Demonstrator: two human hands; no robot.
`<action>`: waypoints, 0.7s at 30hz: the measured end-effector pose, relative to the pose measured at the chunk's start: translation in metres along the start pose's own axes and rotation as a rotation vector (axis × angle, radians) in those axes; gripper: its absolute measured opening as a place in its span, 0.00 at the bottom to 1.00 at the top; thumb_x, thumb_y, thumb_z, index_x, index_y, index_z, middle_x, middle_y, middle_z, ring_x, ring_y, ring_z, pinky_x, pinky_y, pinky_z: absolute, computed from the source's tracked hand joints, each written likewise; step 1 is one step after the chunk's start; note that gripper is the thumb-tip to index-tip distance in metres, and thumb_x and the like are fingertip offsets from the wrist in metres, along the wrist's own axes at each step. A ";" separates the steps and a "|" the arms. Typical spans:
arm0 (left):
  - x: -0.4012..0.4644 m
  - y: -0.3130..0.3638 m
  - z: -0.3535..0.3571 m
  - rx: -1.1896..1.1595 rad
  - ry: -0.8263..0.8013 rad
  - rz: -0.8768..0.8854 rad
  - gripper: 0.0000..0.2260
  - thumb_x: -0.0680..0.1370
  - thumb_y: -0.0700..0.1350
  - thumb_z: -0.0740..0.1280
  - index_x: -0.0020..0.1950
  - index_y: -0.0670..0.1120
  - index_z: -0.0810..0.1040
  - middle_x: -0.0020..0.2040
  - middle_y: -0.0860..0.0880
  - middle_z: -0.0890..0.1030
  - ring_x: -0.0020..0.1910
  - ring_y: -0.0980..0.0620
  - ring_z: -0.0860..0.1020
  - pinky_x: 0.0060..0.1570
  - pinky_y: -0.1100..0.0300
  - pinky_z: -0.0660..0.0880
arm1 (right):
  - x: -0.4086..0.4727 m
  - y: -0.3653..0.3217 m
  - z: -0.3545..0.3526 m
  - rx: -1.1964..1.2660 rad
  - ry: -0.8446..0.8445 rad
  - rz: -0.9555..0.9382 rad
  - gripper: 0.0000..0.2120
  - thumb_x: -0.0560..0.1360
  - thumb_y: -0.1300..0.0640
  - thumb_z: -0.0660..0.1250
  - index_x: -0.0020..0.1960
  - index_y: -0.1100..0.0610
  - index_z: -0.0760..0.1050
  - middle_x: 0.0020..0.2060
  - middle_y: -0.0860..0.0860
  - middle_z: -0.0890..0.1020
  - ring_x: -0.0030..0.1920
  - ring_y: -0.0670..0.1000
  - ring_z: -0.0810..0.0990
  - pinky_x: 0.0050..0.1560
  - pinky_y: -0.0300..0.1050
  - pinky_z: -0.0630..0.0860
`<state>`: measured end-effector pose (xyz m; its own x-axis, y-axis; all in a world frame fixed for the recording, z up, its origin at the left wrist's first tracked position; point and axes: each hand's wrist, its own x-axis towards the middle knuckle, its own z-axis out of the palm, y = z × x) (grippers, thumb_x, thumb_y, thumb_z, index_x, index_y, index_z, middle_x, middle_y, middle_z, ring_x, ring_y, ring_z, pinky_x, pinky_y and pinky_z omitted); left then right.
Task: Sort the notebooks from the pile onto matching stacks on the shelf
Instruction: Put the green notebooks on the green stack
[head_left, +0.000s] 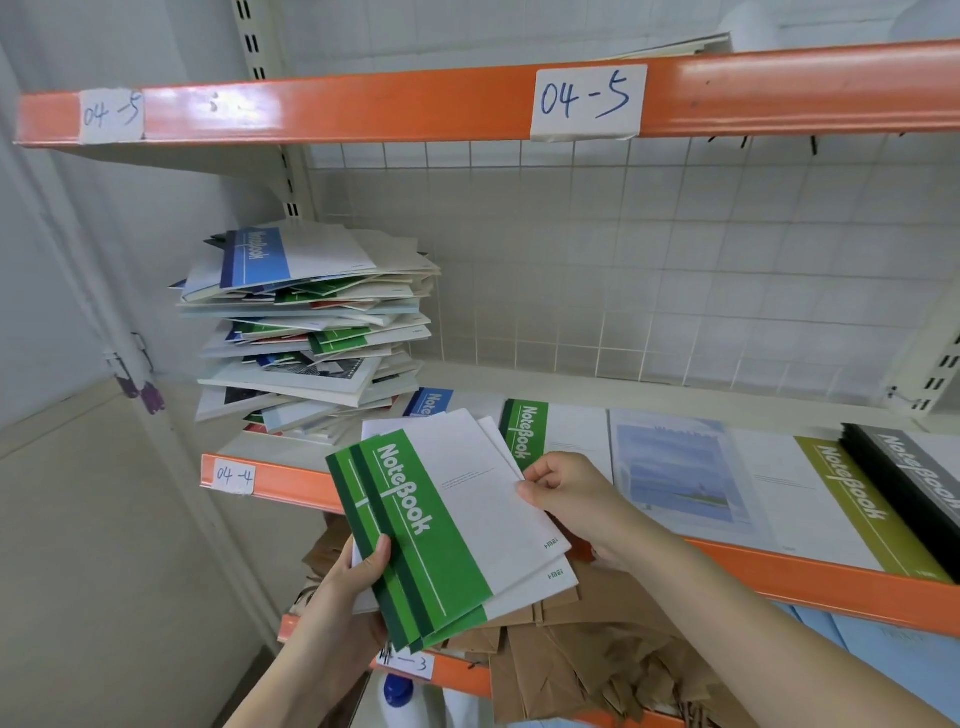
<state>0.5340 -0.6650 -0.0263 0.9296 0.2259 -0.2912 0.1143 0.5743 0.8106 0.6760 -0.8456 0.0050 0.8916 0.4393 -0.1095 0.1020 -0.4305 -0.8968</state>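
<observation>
Both hands hold a small fan of green-and-white notebooks (441, 525) in front of the shelf's (519, 384) orange front edge (831, 582). Left hand (348, 587) grips the fan's lower left corner, thumb curled over the green band. Right hand (566, 493) pinches the right edge of the top cover, fingers curled beneath.

On the shelf labelled 04-4, a tall untidy pile of mixed notebooks (306, 327) occupies the left end. Flat stacks run rightward along the front edge: a blue-banded notebook (428, 401), a green-banded notebook stack (561, 431) just behind the right hand, a pale landscape-print notebook (675, 467), an olive-banded notebook (841, 504) and a grey-black notebook (914, 467) at the right end.

Crumpled brown paper bags (582, 660) lie on the shelf below.
</observation>
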 end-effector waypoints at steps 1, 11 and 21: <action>0.001 -0.001 0.001 -0.010 0.018 0.002 0.11 0.78 0.42 0.60 0.59 0.44 0.74 0.49 0.40 0.83 0.40 0.43 0.84 0.35 0.47 0.82 | 0.001 0.001 -0.001 -0.010 0.011 0.002 0.05 0.77 0.57 0.65 0.50 0.58 0.77 0.45 0.53 0.83 0.47 0.50 0.81 0.52 0.47 0.77; 0.006 0.001 0.014 0.058 0.004 0.053 0.19 0.72 0.42 0.65 0.63 0.49 0.74 0.56 0.44 0.83 0.54 0.41 0.82 0.58 0.36 0.73 | 0.000 0.002 -0.007 0.004 -0.015 0.033 0.09 0.73 0.55 0.71 0.50 0.55 0.74 0.47 0.52 0.82 0.47 0.50 0.82 0.48 0.47 0.80; 0.011 0.000 0.013 0.031 0.091 0.096 0.14 0.79 0.43 0.61 0.64 0.51 0.74 0.55 0.45 0.83 0.54 0.40 0.81 0.58 0.36 0.72 | 0.003 0.002 -0.023 -0.016 -0.015 0.080 0.06 0.76 0.59 0.67 0.40 0.56 0.78 0.42 0.52 0.84 0.46 0.52 0.82 0.50 0.48 0.78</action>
<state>0.5485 -0.6727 -0.0231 0.9012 0.3502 -0.2554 0.0386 0.5220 0.8521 0.6891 -0.8635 0.0126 0.8904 0.4150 -0.1871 0.0379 -0.4773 -0.8779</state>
